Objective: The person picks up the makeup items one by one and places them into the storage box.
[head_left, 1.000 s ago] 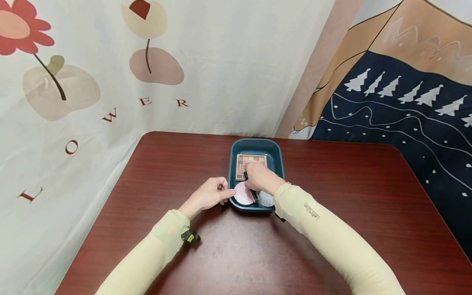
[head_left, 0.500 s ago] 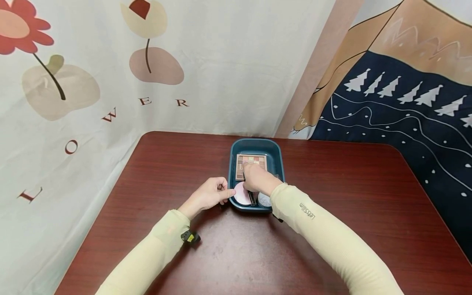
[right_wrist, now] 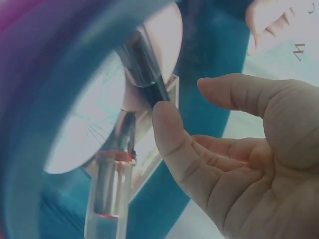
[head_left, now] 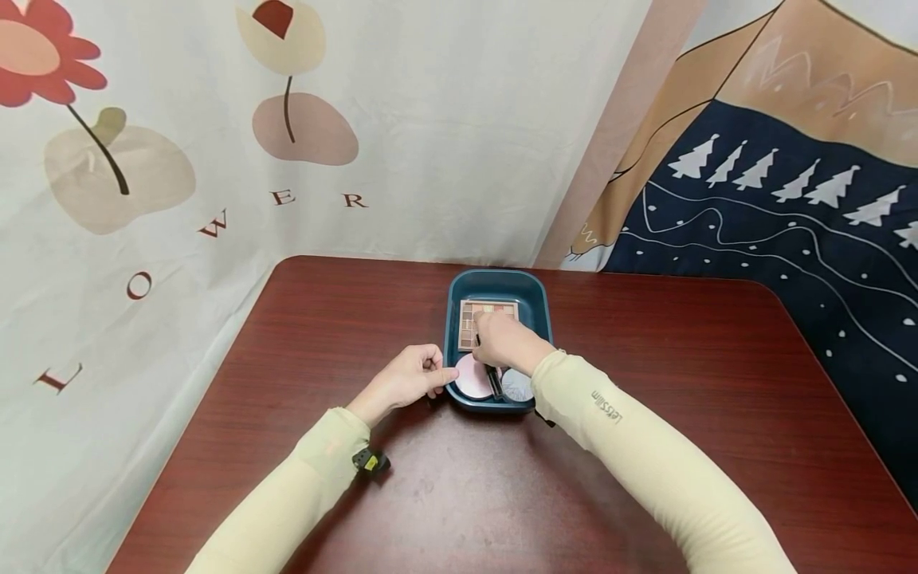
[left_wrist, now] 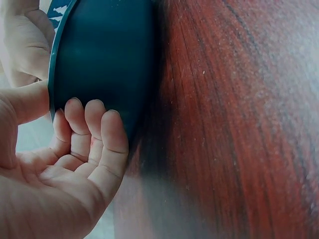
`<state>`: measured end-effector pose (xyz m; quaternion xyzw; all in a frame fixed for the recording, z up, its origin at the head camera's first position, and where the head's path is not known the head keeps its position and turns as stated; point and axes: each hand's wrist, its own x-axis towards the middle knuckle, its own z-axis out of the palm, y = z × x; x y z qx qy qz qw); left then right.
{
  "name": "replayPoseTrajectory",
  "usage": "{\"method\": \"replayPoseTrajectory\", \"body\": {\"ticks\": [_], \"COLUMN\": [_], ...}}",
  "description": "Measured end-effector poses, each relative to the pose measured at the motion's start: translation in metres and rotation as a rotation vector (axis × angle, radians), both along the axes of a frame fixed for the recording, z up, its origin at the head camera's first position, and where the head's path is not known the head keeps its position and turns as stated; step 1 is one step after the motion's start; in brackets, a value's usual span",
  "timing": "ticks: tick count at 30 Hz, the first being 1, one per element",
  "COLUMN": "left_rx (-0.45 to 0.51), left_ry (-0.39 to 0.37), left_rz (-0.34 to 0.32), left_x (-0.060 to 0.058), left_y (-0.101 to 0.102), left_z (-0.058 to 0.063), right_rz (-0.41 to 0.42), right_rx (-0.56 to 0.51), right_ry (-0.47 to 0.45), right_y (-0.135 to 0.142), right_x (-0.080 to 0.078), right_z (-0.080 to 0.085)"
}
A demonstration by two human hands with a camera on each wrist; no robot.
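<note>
My left hand pinches the near-left rim of a deep teal tray; in the left wrist view its thumb hooks over the edge and its fingers bend against the outer wall. My right hand is inside the tray, over a makeup palette that it partly covers. A dark, glossy cosmetic tube lies across the pink round compact. In the right wrist view, my index fingertip meets the tube's end, with the thumb standing apart. Right of the tube is a pale round compact with fine lines.
A clear tube with red bands lies in the tray beside the pale compact. The tray stands near the back edge of a reddish-brown table. A white flower-print curtain hangs behind it, a navy tree-print cloth at the right.
My right hand shifts slightly left, then back right, and the dark tube's visible end swings with it. The left hand and tray stay in place.
</note>
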<state>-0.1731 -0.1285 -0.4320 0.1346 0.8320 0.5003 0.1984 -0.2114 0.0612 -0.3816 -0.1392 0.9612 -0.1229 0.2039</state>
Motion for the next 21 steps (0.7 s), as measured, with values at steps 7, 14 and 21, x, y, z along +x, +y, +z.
{"method": "replayPoseTrajectory", "body": {"ticks": [7, 14, 21], "left_rx": [-0.010, -0.054, -0.119], "left_ry": [0.004, 0.033, 0.157], "left_rz": [0.006, 0.046, 0.045], "left_x": [0.000, 0.002, 0.005], "left_y": [0.001, 0.000, -0.001], "left_z": [0.000, -0.002, -0.002], "right_rz": [0.011, -0.002, -0.001], "right_rx": [0.004, -0.092, -0.116], "right_ry": [0.017, 0.052, 0.101], "right_y": [0.005, 0.018, 0.038], "right_x": [0.004, 0.010, 0.017], "right_z": [0.011, 0.018, 0.023]}}
